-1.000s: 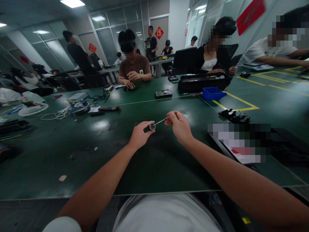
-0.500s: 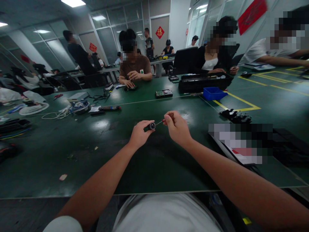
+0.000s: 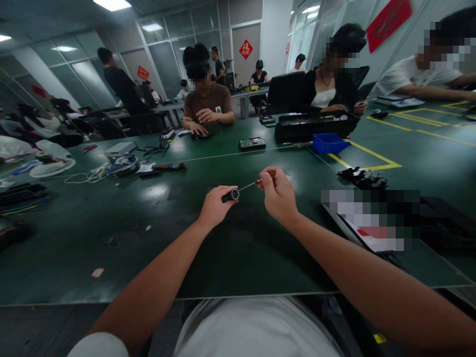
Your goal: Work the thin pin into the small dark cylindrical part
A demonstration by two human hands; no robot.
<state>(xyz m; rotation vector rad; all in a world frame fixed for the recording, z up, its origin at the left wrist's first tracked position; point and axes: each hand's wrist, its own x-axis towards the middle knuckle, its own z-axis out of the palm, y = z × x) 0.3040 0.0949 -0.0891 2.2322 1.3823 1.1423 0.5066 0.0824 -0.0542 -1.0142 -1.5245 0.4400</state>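
Note:
My left hand (image 3: 215, 206) is closed around a small black cylindrical part (image 3: 234, 194), whose round, silver-rimmed end faces right. In my right hand (image 3: 278, 193) is a screwdriver (image 3: 248, 186), with its reddish handle mostly hidden by the fingers. Its thin metal shaft slants down to the left, and the tip is at or close to the rim of the black part; I cannot tell whether they touch. Both hands are above the green table (image 3: 238, 258), nearer its front edge than its far side.
Farther back lie a hard drive (image 3: 252, 144), a blue bin (image 3: 330, 144) and a long black housing (image 3: 316, 128). To the left are a screwdriver-like tool (image 3: 169, 166) and tangled cables (image 3: 92, 174). Dark parts (image 3: 364, 178) lie on the right. Co-workers sit across the table.
My right hand has moved a little to the right with the screwdriver, and more of the shaft shows. The left hand has stayed in place with the black part.

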